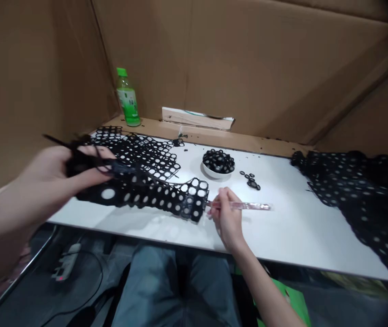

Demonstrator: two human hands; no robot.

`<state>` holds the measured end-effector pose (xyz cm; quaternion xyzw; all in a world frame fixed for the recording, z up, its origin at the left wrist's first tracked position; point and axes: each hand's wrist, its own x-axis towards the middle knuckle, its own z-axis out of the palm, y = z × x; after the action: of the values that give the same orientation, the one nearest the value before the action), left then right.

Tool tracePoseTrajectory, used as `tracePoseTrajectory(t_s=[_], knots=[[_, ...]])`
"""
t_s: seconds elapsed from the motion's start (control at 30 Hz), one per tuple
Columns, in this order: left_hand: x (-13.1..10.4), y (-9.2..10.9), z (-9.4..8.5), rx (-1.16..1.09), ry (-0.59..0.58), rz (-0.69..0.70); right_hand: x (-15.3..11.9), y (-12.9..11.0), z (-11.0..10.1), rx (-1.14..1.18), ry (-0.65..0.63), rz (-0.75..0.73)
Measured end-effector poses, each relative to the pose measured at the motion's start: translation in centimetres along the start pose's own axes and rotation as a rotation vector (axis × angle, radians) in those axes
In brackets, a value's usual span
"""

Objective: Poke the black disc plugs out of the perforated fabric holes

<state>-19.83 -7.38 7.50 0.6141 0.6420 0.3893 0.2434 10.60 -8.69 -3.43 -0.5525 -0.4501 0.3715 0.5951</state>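
Note:
My left hand (pixel 83 170) is closed on the bunched left end of a black perforated sheet (pixel 166 197), raised over the front left of the table. Round holes run along the sheet, and its right end reaches my right hand. Between the fingers of my right hand (pixel 228 215) is a thin, clear pinkish stick-like tool (pixel 251 206). The tool's left tip meets the sheet's right edge; whether it touches cannot be made out. Behind my right hand, a white bowl (pixel 216 173) holds a heap of black rings (pixel 218 160). Several loose rings (pixel 253 183) lie to the bowl's right.
Black ring netting (pixel 139 152) covers the table's back left. More black perforated sheeting (pixel 360 195) is piled at the right, hanging over the edge. A green bottle (pixel 128 102) stands at the back left. Cardboard walls (pixel 248 63) enclose the white table (pixel 289 227). A power strip (pixel 67 261) lies below.

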Motion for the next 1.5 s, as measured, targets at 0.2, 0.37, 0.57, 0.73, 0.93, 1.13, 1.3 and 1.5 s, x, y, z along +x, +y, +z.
tracePoseTrajectory(t_s=[0.2,0.37,0.57,0.73,0.93,1.13,1.3,1.5], knots=[[2.2,5.7,5.0,-0.073,-0.288,0.020,2.2,-4.7,-7.4,-0.011,-0.328,-0.005],[2.3,6.9,7.9,-0.203,-0.477,-0.059,2.7,-9.2,-8.1,-0.016,-0.125,-0.320],[1.4,10.1,10.2,-0.242,-0.596,0.137,2.5,-10.1,-1.6,0.069,-0.577,-0.254],[0.6,11.0,10.8,-0.320,-0.578,0.358,2.8,-9.5,-2.0,0.202,-0.502,-0.187],[0.6,10.7,13.5,-0.399,-0.626,0.365,2.7,-8.9,-3.6,0.174,-0.447,-0.223],[0.7,10.5,16.6,-0.315,-0.304,0.540,3.2,-8.8,-4.1,0.086,-0.364,-0.259],[0.7,10.1,17.9,-0.274,-0.170,0.735,4.0,-8.3,-4.5,-0.026,-0.278,-0.329],[1.6,10.1,19.0,-0.520,-0.439,0.446,4.8,-6.5,-4.7,-0.077,-0.145,-0.401]])
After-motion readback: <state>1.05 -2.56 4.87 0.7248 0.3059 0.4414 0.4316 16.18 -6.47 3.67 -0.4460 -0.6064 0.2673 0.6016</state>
